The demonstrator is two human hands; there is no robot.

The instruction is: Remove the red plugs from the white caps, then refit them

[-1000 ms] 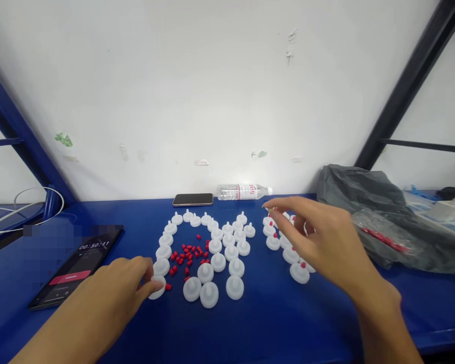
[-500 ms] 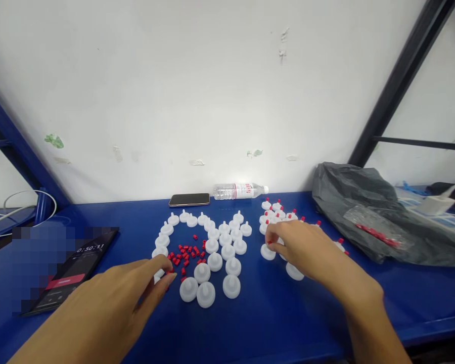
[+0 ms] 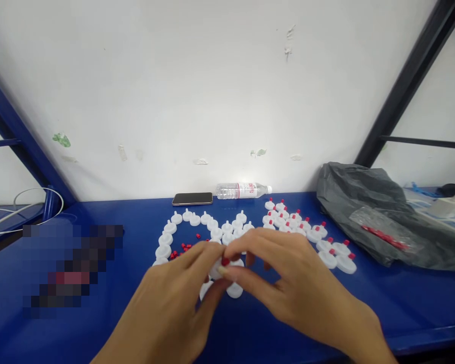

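Head-camera view showed both hands meeting at the middle of the blue table point(image 3: 98, 333). The left hand point(image 3: 174, 308) had thumb and forefinger pinched on a white cap point(image 3: 215, 269), held just above the tabletop, and the right hand point(image 3: 288, 288) pinched a small red plug point(image 3: 225, 261) against the top of that cap, its other fingers loosely curled. Just below the fingertips, at six o'clock, lay another bare cap point(image 3: 234, 290). From nine to twelve o'clock of the hands ran a ring of plain white caps point(image 3: 189, 218) around loose red plugs point(image 3: 184, 246). At two o'clock sat rows of caps fitted with red plugs point(image 3: 311, 233). Farther out at three o'clock, a grey plastic bag point(image 3: 356, 197) bore a clear packet of red plugs point(image 3: 382, 236). At twelve o'clock, against the wall, lay a phone point(image 3: 192, 198) and a water bottle point(image 3: 244, 190).
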